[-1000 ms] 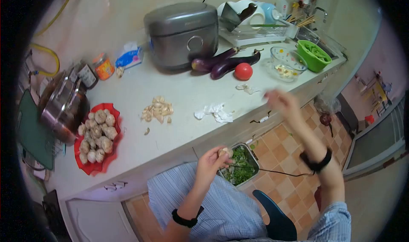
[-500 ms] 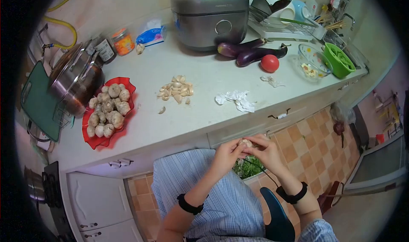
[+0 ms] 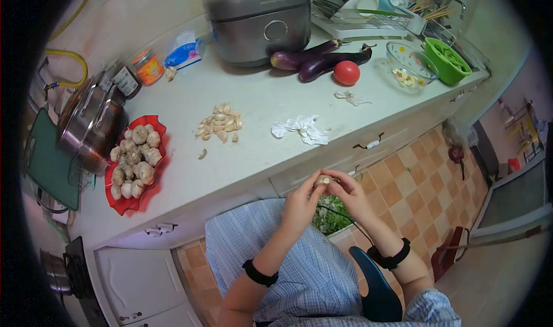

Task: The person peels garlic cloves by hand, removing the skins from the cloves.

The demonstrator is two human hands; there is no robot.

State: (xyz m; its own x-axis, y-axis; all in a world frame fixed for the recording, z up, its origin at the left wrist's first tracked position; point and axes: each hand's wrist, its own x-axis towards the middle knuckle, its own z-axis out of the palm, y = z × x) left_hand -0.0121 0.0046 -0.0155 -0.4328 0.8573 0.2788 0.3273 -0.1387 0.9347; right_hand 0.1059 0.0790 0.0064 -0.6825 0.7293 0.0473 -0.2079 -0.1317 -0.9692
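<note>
My left hand [image 3: 300, 203] and my right hand [image 3: 349, 193] are closed together around a garlic bulb [image 3: 324, 180], in front of the counter edge. The fingertips of both hands press on the bulb from either side. Below them stands a bin [image 3: 333, 214] with green leafy scraps in it. On the counter lie a pile of loose garlic cloves [image 3: 220, 122] and one single clove [image 3: 202, 153] apart from it. To their left, a red scalloped dish [image 3: 156, 183] holds several whole garlic bulbs [image 3: 138, 154].
Crumpled white tissue [image 3: 300, 129] lies near the counter's front edge. Behind are two eggplants [image 3: 322, 62], a tomato [image 3: 347, 73], a glass bowl [image 3: 412, 67], a green basket [image 3: 455, 67] and a rice cooker [image 3: 259, 27]. A steel pot [image 3: 92, 125] stands at left.
The view has shifted, so the counter things sit further left. Both hands still hold the garlic bulb, which is turned so that its pale side shows more.
</note>
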